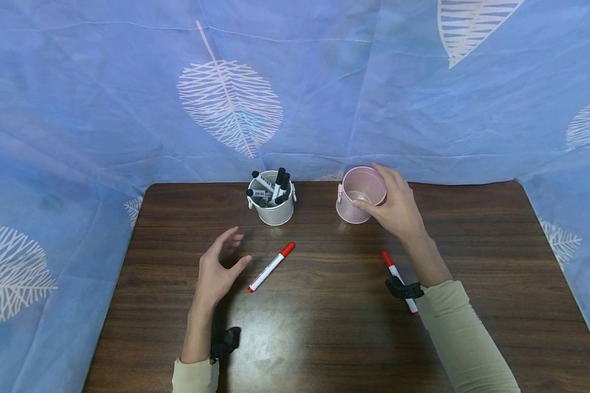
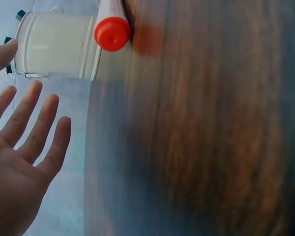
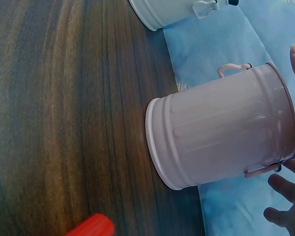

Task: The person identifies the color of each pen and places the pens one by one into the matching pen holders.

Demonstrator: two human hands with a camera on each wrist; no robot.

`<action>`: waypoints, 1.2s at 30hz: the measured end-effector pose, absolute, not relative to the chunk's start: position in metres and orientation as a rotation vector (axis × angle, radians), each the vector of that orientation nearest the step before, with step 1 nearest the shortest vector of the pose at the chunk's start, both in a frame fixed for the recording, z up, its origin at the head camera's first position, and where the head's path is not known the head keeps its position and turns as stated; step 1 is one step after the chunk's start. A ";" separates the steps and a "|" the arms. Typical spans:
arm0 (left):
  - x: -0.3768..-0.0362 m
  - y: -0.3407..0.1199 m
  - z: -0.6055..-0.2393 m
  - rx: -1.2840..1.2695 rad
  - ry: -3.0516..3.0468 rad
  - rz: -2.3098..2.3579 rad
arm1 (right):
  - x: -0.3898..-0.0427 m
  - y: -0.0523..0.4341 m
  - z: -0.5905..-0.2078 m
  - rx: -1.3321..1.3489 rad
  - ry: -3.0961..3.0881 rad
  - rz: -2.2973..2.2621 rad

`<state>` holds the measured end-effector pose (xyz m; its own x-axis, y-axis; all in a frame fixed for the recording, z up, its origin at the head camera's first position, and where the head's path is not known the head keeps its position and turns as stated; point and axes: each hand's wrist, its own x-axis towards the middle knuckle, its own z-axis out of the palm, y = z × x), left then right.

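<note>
A pink metal bucket (image 1: 346, 210) stands at the table's back edge, its inside bare of pens. At the right of its rim is my right hand (image 1: 398, 210), thumb over the front and fingers spread behind; firm contact is not plain. My left hand (image 1: 216, 273) hovers with parted, relaxed fingers and holds nothing. Beside it lies a red-capped marker (image 1: 270, 267), slanting on the table. The white bucket (image 1: 277, 214) beyond it holds several black-capped markers (image 1: 279, 183). Another red-capped marker (image 1: 393, 268) lies partly hidden under my right wrist.
The dark wooden table (image 1: 319, 349) ends just behind the buckets. A blue cloth with white leaf prints (image 1: 314, 98) hangs at the back and sides. Black straps (image 1: 403, 288) circle both wrists.
</note>
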<state>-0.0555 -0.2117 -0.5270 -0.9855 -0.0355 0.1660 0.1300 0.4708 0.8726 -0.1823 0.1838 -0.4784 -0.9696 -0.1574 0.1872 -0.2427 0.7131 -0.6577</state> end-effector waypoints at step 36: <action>-0.029 -0.208 -0.537 -0.100 -2.594 -1.521 | -0.178 0.187 -0.491 0.215 -2.863 1.199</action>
